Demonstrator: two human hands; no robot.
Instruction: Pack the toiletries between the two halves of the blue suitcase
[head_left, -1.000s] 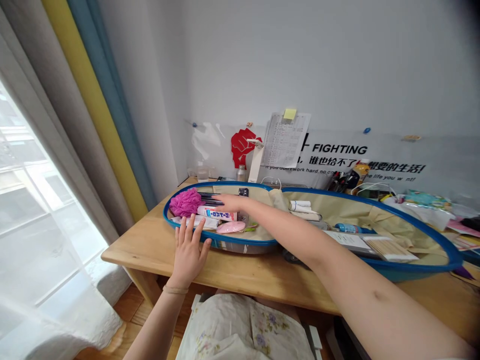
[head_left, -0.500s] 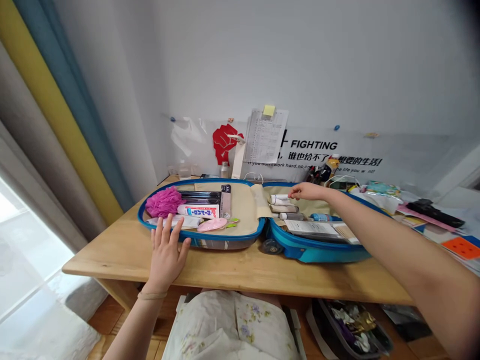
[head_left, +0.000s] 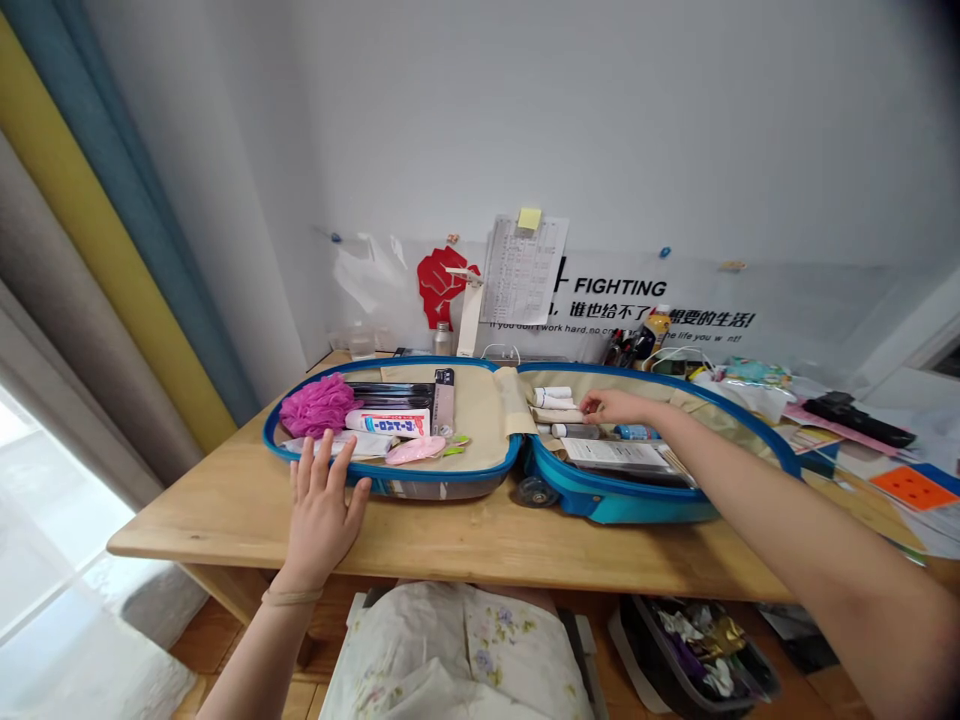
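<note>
The cream tube (head_left: 556,416) lies in the right half of the open blue suitcase (head_left: 645,508), toward the bench's (head_left: 450,545) back edge and right of the suitcase's middle hinge. Its long axis runs roughly along the bench's front edge, and its right end points straight at the right hand (head_left: 619,406), so the tube extends leftward from those fingers. The right hand is plainly the nearer; the left hand (head_left: 324,515) is well apart, over toward the bench's left front corner. The right fingers (head_left: 589,403) are bent and drawn close together at the tube's right end, apparently touching it; whether they pinch it or only rest there cannot be told. The white tube (head_left: 553,397) lies just behind the cream one, nearly parallel, while the grey bottle (head_left: 576,431) lies just in front, on the side of the bench's front edge. The blue bottle (head_left: 636,432) is farther right, below the right wrist, with the white box (head_left: 619,456) nearer the front rim. The left fingers (head_left: 321,462) are spread and hold nothing; they lie over the front rim of the left half, near the white packet (head_left: 367,444) and in front of the magenta mesh puff (head_left: 319,405).
</note>
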